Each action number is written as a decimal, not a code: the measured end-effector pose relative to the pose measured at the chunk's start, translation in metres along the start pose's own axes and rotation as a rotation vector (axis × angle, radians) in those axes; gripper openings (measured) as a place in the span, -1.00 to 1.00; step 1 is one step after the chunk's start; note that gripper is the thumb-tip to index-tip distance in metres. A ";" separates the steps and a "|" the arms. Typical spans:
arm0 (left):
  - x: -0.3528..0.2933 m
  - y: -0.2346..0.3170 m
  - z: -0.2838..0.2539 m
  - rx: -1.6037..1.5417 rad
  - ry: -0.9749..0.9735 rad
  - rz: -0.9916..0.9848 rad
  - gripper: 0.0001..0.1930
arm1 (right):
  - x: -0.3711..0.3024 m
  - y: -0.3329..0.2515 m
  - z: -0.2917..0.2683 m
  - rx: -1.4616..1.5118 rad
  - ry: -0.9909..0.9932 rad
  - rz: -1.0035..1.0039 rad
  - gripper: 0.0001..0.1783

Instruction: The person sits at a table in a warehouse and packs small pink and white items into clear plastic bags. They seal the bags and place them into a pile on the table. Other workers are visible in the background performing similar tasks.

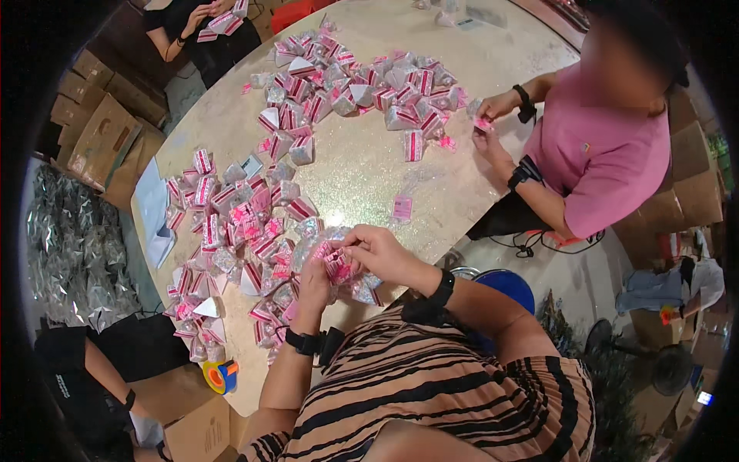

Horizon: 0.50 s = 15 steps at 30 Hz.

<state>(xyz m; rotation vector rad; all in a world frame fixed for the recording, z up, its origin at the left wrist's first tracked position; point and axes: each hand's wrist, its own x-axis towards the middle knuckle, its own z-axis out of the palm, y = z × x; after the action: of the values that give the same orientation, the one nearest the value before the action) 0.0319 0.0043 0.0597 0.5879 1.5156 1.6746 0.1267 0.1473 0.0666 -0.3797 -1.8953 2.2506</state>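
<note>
Near the table's front edge I hold a small clear plastic packet [339, 266] with pink printing between both hands. The fingers of my left hand [312, 283] close round its left side. From the right, my right hand [379, 252] pinches its upper part with thumb and fingertips. Whatever is inside the packet is too small to make out. Just left of my hands lies a heap of similar packets [246, 219] with pink and white striped labels. Beyond my right hand a small pink card [402, 206] lies flat on the table.
A second heap of packets [339, 81] covers the table's far side. At the right, a co-worker in a pink shirt [616, 154] handles a packet. A tape roll [221, 376] sits at the left front edge, above an opened cardboard box [200, 431]. Paper sheets [154, 215] hang over the left edge.
</note>
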 end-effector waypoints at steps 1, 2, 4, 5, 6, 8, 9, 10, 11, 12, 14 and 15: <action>0.002 -0.007 -0.001 -0.037 -0.031 0.041 -0.60 | 0.002 0.001 -0.001 0.029 0.019 0.025 -0.88; 0.005 -0.009 0.001 -0.076 -0.058 0.081 -0.62 | 0.005 0.004 -0.003 0.057 0.034 0.054 -0.89; 0.011 -0.006 0.004 0.051 -0.065 0.059 -0.65 | 0.013 0.015 -0.008 0.022 0.031 0.068 -0.87; 0.013 -0.012 0.004 0.214 -0.020 0.086 -0.66 | 0.017 0.018 -0.011 0.021 0.020 0.103 -0.87; 0.015 -0.020 0.002 0.380 0.029 0.111 -0.66 | 0.022 0.019 -0.014 0.021 0.007 0.138 -0.86; 0.018 -0.029 0.001 0.086 -0.001 -0.068 -0.72 | 0.035 0.022 -0.029 -0.131 -0.048 0.148 -0.80; 0.016 -0.025 0.002 0.008 -0.008 -0.147 -0.73 | 0.048 0.029 -0.042 -0.329 -0.038 0.070 -0.77; 0.015 -0.023 0.003 -0.071 -0.015 -0.226 -0.74 | 0.062 0.037 -0.059 -0.526 -0.027 -0.009 -0.75; 0.011 -0.026 0.002 -0.130 0.010 -0.240 -0.75 | 0.078 0.049 -0.083 -0.706 0.217 -0.069 -0.67; 0.008 -0.031 0.002 -0.188 0.034 -0.252 -0.75 | 0.095 0.058 -0.111 -0.882 0.468 -0.130 -0.59; 0.010 -0.039 0.002 -0.305 0.071 -0.274 -0.75 | 0.120 0.057 -0.158 -1.097 0.716 -0.021 -0.45; 0.009 -0.026 0.006 -0.268 0.070 -0.256 -0.76 | 0.130 0.055 -0.171 -1.170 0.749 0.080 -0.40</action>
<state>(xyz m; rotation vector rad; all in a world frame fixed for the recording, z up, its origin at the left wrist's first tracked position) 0.0380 0.0144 0.0342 0.1866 1.3220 1.6728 0.0568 0.3368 -0.0254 -1.2067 -2.4196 0.5512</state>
